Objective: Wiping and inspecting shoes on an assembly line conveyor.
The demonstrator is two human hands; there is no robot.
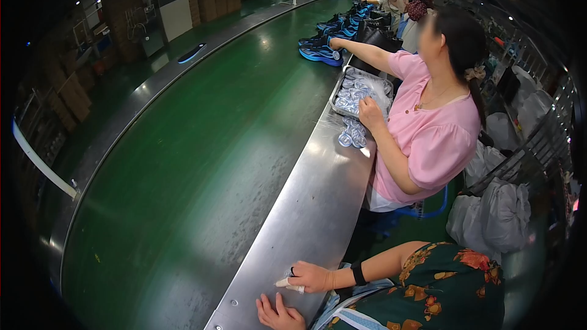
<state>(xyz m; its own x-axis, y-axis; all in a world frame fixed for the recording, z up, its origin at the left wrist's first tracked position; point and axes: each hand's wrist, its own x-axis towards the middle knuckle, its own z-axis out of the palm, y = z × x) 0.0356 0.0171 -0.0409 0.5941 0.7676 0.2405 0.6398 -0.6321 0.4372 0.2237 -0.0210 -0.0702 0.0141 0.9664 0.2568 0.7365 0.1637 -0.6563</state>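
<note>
My left hand [280, 316] lies on the metal tabletop [299, 198], fingers spread. My right hand [309, 278] is beside it, apart, fingers drawn together with white wrapping [295, 288] at the tips; whether it pinches anything, I cannot tell. I judge this step to be a wait: I see no workpiece at my position. Any next move would call for raising both hands and reaching over the green belt [183, 171], which runs alongside the tabletop. Farther up the tabletop, the nearest loose items, round packs [353, 135], lie piled just beside a tray [333, 99] holding more. A co-worker in pink [440, 122] has one hand at that tray and the other at the blue-and-black shoes [321, 54], which line the belt's edge beyond, well out of my reach.
</note>
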